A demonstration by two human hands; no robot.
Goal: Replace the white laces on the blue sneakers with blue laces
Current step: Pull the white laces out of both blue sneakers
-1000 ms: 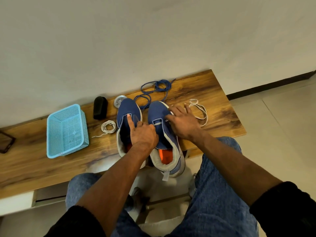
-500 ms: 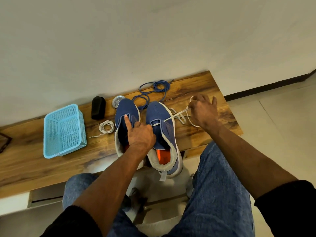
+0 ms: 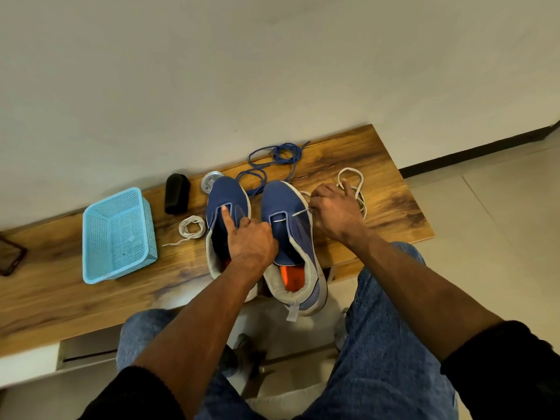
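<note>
Two blue sneakers stand side by side on the wooden bench (image 3: 391, 207), toes toward the wall. My left hand (image 3: 248, 237) grips the inner sides of both shoes, its forefinger lying along the left sneaker (image 3: 225, 192). My right hand (image 3: 336, 213) pinches a white lace (image 3: 353, 177) that still runs through the front eyelets of the right sneaker (image 3: 281, 198); the rest of it loops on the bench behind my hand. A tangled blue lace (image 3: 277, 159) lies beyond the toes. Another white lace (image 3: 191, 227) lies coiled left of the left sneaker.
A light blue mesh basket (image 3: 118, 234) sits on the bench at left. A black cylinder (image 3: 177, 194) and a small round tin (image 3: 212, 181) stand near the wall. A dark object (image 3: 10, 257) pokes in at the far left edge. My knees are under the bench's front edge.
My right hand pulled the white lace out to the right, then came back close to the right sneaker, still pinching it. My left hand stayed on the shoes.
</note>
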